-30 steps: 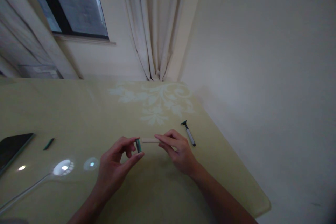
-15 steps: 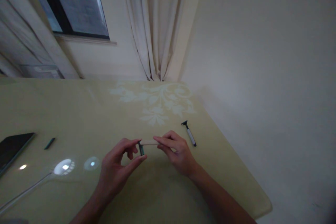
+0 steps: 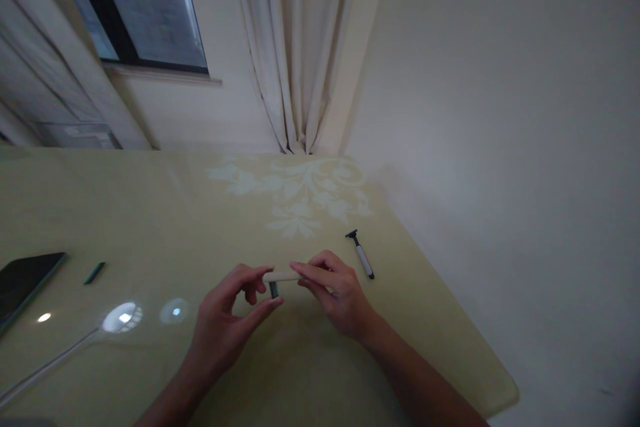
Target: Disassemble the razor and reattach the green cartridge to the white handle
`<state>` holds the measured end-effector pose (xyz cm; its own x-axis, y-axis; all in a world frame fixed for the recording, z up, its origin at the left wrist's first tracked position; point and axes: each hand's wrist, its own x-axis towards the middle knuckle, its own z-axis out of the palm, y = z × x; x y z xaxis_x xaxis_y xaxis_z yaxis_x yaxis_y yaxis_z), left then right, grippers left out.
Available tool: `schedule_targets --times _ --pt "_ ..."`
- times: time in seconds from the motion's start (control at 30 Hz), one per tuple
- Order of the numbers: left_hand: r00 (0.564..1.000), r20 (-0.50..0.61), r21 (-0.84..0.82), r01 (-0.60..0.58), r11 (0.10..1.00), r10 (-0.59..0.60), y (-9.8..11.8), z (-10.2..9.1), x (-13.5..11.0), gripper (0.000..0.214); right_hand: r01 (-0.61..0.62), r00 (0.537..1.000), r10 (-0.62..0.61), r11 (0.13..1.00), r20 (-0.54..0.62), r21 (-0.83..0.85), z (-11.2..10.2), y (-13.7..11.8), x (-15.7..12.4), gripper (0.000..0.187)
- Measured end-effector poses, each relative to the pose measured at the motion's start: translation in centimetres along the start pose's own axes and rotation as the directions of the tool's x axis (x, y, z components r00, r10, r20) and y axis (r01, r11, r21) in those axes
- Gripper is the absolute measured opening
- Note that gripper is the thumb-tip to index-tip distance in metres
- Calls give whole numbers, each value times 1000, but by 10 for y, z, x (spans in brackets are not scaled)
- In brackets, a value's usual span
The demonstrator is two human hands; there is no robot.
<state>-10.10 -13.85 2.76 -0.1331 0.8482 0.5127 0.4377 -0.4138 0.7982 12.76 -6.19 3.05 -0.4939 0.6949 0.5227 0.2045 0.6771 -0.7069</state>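
Note:
My left hand pinches a small dark-and-green razor blade head between thumb and index finger, holding it upright over the table. From the right, my right hand grips a slim cream-coloured stick between its thumb and fingers. The stick's rounded left end crosses the upper part of the blade head and hides some of it. Whether the two touch I cannot tell. Beyond my right hand a razor with a grey and black handle lies on the table.
On the pale green table a small dark green strip lies at the left, beside a dark flat device. A white cable crosses the lower left. Wall and curtain stand behind the table.
The cream stick's left end has shifted further left and slightly down, across the blade head. My left hand has moved slightly right. Both hands keep their grips.

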Motion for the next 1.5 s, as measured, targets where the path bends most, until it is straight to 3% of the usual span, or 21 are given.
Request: schedule_targets --times 0.43,0.6,0.77,0.9,1.03,1.2,1.33,1.5 --pt "1000 7 23 12 1000 -12 -6 -1 -1 31 42 997 -50 992 -64 -118 -2 6 0 31" --pt "1000 3 20 25 999 -25 -5 -1 0 32 69 997 -68 996 21 -52 -2 4 -1 33" --pt "999 14 8 34 999 -34 -6 -1 -1 30 55 998 -59 994 -36 -96 -2 4 -1 33" --pt "999 7 1 44 999 -44 -7 -1 -2 31 107 994 -106 990 18 -93 -3 3 -1 34" --pt "999 4 -13 54 998 -54 -8 -1 -2 30 97 993 -105 986 -54 -139 -5 3 -1 34" --pt "998 6 -35 56 998 -56 -9 -2 -3 32 102 995 -100 991 23 -90 -4 2 -2 33" --pt "997 4 -52 71 996 -71 -10 -2 -3 32 93 994 -98 989 -48 -112 -6 3 -1 32" --pt "998 -15 -55 68 996 -69 -9 -1 -1 31 91 995 -87 992 50 -83 -7 2 -2 32"
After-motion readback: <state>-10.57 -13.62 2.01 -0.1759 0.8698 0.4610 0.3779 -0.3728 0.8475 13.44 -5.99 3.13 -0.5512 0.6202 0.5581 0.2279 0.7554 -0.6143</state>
